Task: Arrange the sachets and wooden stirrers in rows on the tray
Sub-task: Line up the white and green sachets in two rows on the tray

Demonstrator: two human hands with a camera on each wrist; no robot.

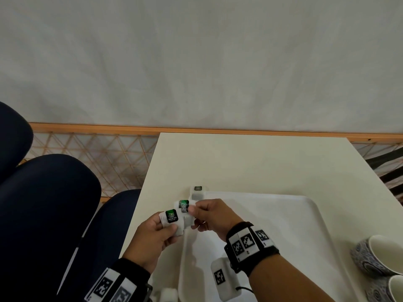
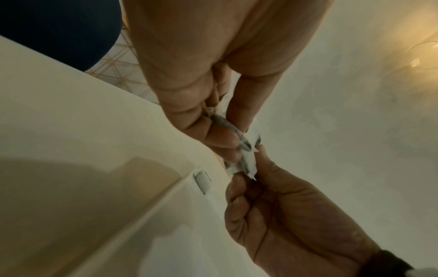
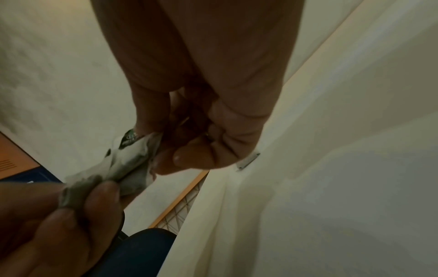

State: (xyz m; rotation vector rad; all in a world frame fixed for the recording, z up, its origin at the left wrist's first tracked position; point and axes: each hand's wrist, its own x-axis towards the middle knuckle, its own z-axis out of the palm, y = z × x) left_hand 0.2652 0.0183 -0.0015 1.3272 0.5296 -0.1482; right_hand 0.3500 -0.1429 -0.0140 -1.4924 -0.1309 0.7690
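I hold a small bunch of green tea sachets point(image 1: 172, 216) in the air over the near-left corner of the tray point(image 1: 283, 214), above the table point(image 1: 239, 162). My left hand point(image 1: 150, 238) pinches the bunch from seven o'clock, thumb and fingers point(image 2: 222, 142) curled round its lower end. My right hand point(image 1: 209, 216) comes in from four o'clock and nips one sachet point(image 1: 183, 205) by its edge between thumb and forefinger, the other fingers curled in. One more sachet point(image 1: 198, 191) lies flat at the tray's far-left corner, at twelve o'clock from my hands. At four o'clock, well apart, two patterned cups point(image 1: 375, 256) stand at the tray's right edge. Dark blue chairs point(image 1: 50, 203) stand to nine o'clock, beside the table.
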